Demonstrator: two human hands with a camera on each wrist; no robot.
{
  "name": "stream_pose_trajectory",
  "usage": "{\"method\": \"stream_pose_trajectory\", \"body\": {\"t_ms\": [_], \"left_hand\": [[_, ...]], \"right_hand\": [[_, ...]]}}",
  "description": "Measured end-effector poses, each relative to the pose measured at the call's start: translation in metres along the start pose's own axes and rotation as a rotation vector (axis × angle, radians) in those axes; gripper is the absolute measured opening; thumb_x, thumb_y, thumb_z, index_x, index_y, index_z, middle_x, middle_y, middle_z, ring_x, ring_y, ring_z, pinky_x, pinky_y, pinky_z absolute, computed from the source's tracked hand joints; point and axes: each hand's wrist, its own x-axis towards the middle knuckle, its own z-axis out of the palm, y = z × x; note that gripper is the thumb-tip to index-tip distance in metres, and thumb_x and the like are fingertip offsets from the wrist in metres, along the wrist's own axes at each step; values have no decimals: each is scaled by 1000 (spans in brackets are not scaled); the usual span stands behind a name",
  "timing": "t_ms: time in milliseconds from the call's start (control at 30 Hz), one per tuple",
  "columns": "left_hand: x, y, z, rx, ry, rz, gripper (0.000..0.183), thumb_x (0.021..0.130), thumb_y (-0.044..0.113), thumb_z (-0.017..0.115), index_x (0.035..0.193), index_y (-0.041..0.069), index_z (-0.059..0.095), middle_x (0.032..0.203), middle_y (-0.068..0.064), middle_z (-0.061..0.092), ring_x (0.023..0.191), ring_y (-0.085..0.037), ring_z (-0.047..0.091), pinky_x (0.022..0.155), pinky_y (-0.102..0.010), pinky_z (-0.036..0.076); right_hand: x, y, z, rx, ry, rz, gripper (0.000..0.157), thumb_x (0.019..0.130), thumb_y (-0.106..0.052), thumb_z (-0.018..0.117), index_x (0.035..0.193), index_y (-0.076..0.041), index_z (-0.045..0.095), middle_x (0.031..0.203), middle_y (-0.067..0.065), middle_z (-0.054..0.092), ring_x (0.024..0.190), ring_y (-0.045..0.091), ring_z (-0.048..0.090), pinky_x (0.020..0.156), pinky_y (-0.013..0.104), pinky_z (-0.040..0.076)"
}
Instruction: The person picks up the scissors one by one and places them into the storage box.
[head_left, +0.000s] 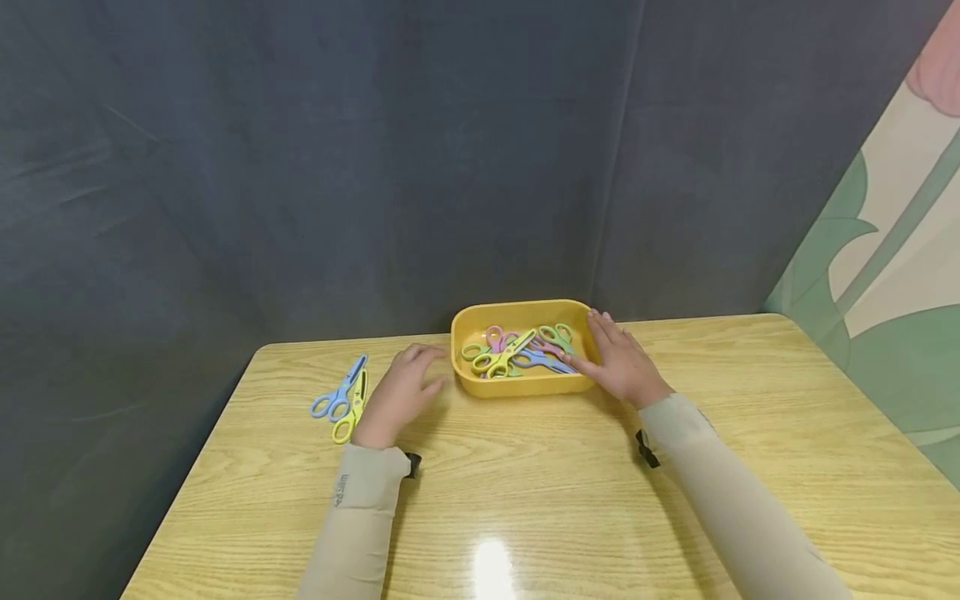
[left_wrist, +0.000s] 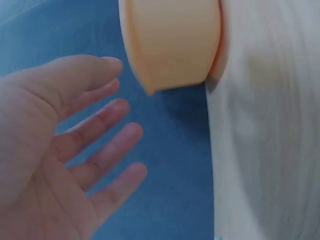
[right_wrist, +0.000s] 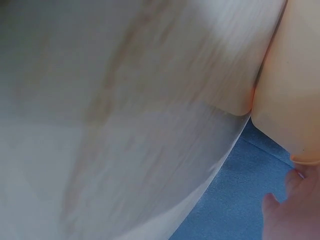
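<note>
A yellow plastic bin (head_left: 525, 387) stands near the table's back edge. It holds several children's scissors, among them yellow scissors (head_left: 504, 357), blue scissors (head_left: 542, 360) and green scissors (head_left: 558, 336). My left hand (head_left: 401, 392) is just left of the bin, holding nothing. In the left wrist view its fingers (left_wrist: 112, 150) are spread, with a gap between them and the bin (left_wrist: 175, 45). My right hand (head_left: 622, 362) lies at the bin's right end, its fingers along the rim and the thumb reaching over the front corner. The right wrist view shows those fingers (right_wrist: 295, 200) at the rim.
Left of my left hand, blue scissors (head_left: 339, 393) and yellow scissors (head_left: 351, 412) lie side by side on the wooden table (head_left: 570, 483). A dark cloth (head_left: 450, 167) hangs right behind the table. A wall with a painted flower (head_left: 892, 250) is at the right.
</note>
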Motion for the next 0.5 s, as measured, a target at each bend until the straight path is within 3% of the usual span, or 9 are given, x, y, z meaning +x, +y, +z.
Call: {"method": "stream_pose_trajectory", "body": {"t_ms": [200, 500], "left_hand": [[-8, -12, -18, 25, -38, -145, 46, 98, 17, 69, 140, 3, 58, 139, -23, 54, 127, -42, 52, 105, -54, 45], [-23, -38, -40, -45, -165, -323, 52, 101, 17, 64, 147, -2, 48, 149, -32, 41, 135, -53, 41, 106, -61, 40]], "right_hand": [[2, 2, 1, 3, 7, -9, 91, 102, -52, 51, 160, 4, 9, 168, 20, 8, 155, 38, 6, 122, 59, 9], [2, 2, 1, 1, 1, -4, 92, 102, -53, 50, 161, 3, 7, 169, 20, 7, 155, 38, 5, 122, 58, 8]]}}
